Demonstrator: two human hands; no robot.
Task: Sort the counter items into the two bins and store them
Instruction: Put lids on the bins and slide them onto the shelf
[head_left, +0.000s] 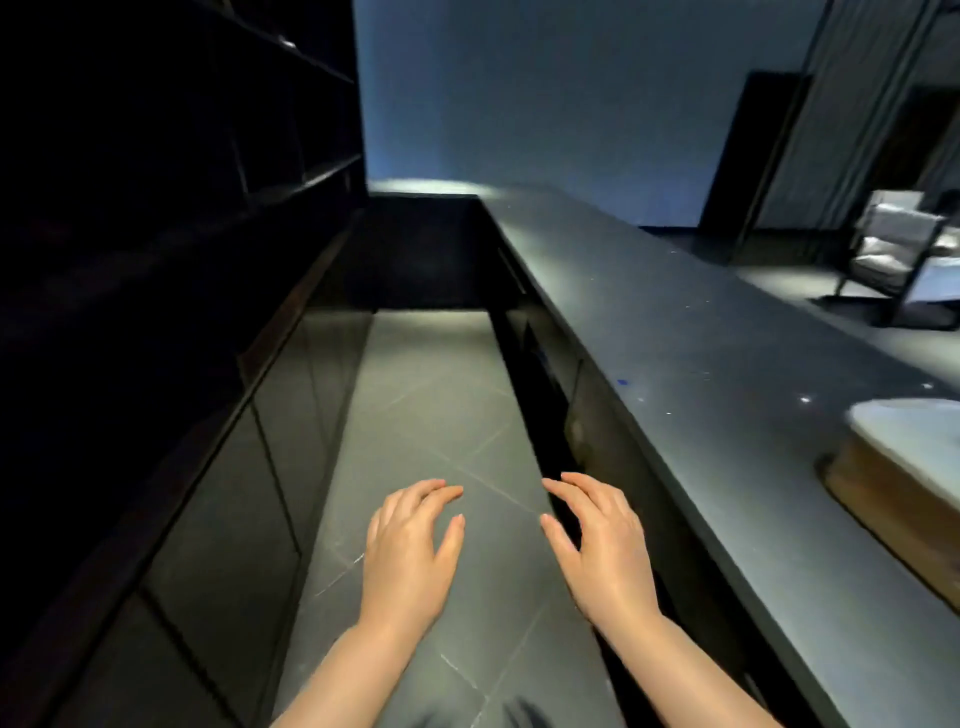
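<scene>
Dark glossy cabinet fronts (218, 493) fill the left; low in the centre the left hand (410, 551) and right hand (602, 545) hover, fingers relaxed and spread, holding nothing; a wooden bin (898, 499) sits lower right on the dark stone counter (701, 364); no writing readable

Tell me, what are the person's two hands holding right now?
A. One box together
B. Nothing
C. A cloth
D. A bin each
B: the left hand and right hand hang over the floor with fingers loosely spread, touching nothing.
</scene>
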